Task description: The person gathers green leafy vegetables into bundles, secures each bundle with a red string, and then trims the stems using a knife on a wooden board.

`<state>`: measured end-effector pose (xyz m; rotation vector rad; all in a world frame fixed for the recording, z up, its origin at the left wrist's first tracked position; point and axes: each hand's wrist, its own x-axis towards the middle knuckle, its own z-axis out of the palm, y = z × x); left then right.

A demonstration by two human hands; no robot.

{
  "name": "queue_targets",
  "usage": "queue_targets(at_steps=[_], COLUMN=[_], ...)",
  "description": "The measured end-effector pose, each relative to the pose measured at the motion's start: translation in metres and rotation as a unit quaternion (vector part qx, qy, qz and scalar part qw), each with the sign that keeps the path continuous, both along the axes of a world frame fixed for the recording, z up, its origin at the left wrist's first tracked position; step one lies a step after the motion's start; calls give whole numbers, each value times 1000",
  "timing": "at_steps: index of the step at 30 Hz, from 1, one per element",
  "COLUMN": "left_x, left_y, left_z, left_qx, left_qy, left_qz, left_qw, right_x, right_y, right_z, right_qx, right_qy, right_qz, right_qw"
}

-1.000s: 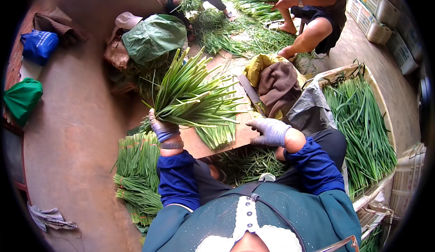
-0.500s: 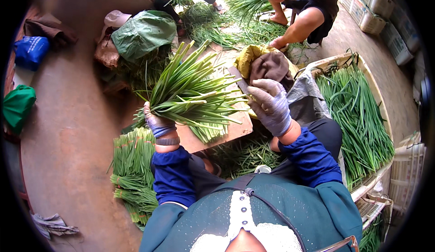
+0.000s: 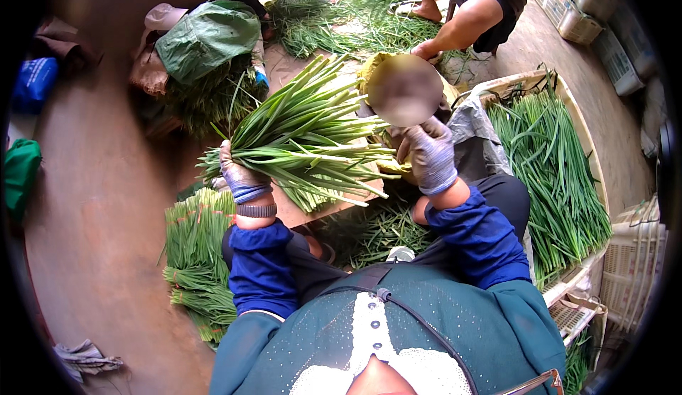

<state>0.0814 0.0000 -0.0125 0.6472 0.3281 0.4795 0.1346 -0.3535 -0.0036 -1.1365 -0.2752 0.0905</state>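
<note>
One thick bunch of chive-like stalks (image 3: 305, 136) is clamped in my gloved left hand (image 3: 239, 172), its pale ends fanned out to the right over the tan board (image 3: 291, 214). My gloved right hand (image 3: 431, 157) is apart from it, raised beside the yellow sack (image 3: 368, 70) with fingers bent; a blurred patch lies at their tips, so I cannot tell whether they hold anything. I judge the step in hand to be handling this loose bunch, with my left bearing it alone. Working on it two-handed would call for bringing my right in to the stalks and a firm left grip so none slip. As for writing, the blue bag (image 3: 34, 84) at far left bears pale marks too blurred to make out; I can read no brand or label anywhere.
</note>
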Motion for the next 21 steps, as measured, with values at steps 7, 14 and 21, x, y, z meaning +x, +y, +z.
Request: queue_targets(at_steps=[7,14,21], left_x=[-8,-11,-12], left_y=[20,1,-2], left_z=[5,18,14], left_qx=[9,46,72], left_qy=[-56,-107,-137], left_qz=[2,13,30], left_qw=[998,993,988], right_x=[16,-3,-9], right_y=[-18,23,36], right_z=[2,-37,-69], right_qx=[-247,-232,-12], right_qy=[-37,96,93], right_qz=[159,336,265], right_qw=[955,908,960])
